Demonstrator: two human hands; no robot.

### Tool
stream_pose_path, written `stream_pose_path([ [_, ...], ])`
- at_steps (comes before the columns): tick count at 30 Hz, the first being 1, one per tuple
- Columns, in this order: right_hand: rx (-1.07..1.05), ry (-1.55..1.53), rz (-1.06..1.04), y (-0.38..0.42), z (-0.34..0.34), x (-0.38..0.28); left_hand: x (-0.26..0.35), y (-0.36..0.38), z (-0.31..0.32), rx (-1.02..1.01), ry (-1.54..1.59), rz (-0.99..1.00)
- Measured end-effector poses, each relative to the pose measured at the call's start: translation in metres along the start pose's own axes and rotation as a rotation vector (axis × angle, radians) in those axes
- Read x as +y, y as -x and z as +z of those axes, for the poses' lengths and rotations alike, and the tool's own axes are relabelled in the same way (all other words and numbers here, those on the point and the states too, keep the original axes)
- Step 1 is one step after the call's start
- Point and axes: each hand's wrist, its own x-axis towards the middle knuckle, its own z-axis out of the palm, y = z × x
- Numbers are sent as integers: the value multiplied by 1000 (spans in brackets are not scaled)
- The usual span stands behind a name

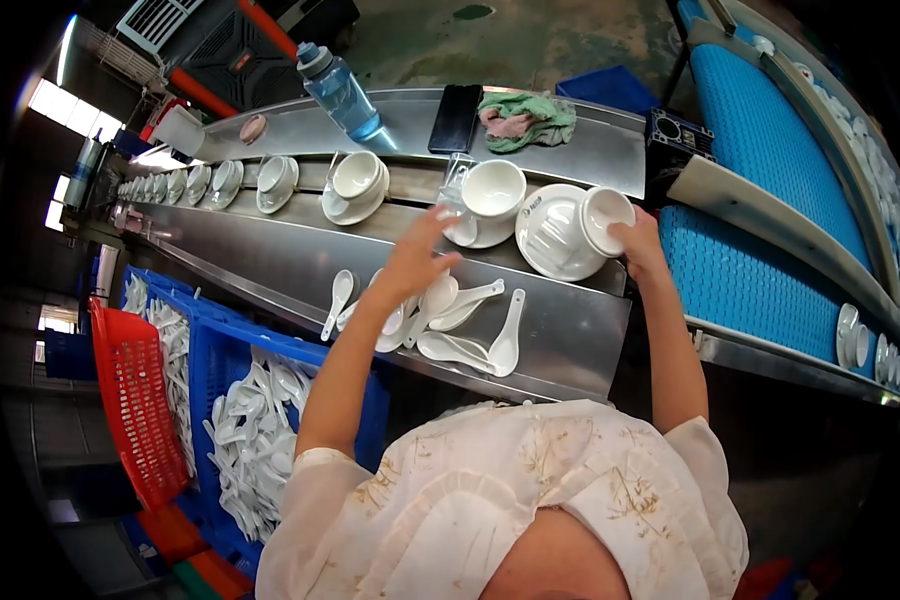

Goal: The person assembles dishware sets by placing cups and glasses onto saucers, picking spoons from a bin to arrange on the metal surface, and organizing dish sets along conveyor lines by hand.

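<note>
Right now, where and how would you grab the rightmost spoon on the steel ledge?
I'd pinch the handle of the rightmost spoon mid-length, from above and the right. It's narrow and points away from the wearer, with bare steel ledge to its right. The bowl end crowds the neighbouring spoons on the left, so that side looks worse.

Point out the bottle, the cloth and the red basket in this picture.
Bottle (346, 100): head view, on the middle of its blue see-through body.
Cloth (543, 124): head view, on its green folds.
Red basket (142, 400): head view, on its slotted side wall.
</note>
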Motion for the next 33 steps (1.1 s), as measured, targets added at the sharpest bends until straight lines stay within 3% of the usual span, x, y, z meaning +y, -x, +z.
stream_pose_path([
  [1, -14, 28, 33, -4, 4, -1, -10, 4, -6, 76, -97, 50],
  [3, -107, 60, 56, -12, 6, -3, -39, 24, -36, 158, -181, -57],
  [5, -180, 214, -15, -10, 9, -15, -62, 50, -69, 40, -177, -427],
  [8, -244, 297, -16, -11, 9, -16, -89, 83, -90, -215, -290, -656],
  [10, -201, 352, -33, -11, 13, -10, -92, 92, -87, -209, -227, -668],
  [14, -253, 618, -265, -17, 7, -3, -108, 97, -72, -167, -156, -594],
  [17, -182, 635, -157, 11, -20, -41, -107, 95, -76, -108, -165, -547],
  [19, -12, 606, -258, 20, -71, -48, -133, 107, -91, -12, -197, -584],
  [20, 96, 607, -267, 27, -102, -53, -162, 123, -99, 109, -146, -554],
  [21, 219, 613, -280, 36, -138, -61, -179, 131, -117, 107, -38, -625],
  [22, 360, 641, -307, 46, -177, -68, -180, 134, -127, 228, -101, -670],
  [23, 513, 683, -340, 56, -222, -67, -181, 135, -134, 385, 182, -765],
  [24, 724, 805, -310, 64, -267, -62, -136, 120, -143, 414, 313, -842],
  [25, 920, 916, -277, 71, -308, -62, -155, 130, -155, 404, 400, -875],
  [27, 1224, 1120, -126, 88, -377, -74, -121, 131, -160, 439, 598, -893],
  [29, 1362, 1370, -205, 99, -461, -70, -119, 136, -155, 415, 790, -876],
  [31, 1387, 1420, -14, 96, -562, -46, -121, 156, -148, 385, 940, -748],
  [33, 1243, 1327, 185, 99, -662, -11, -93, 150, -132, 497, 1053, -796],
])
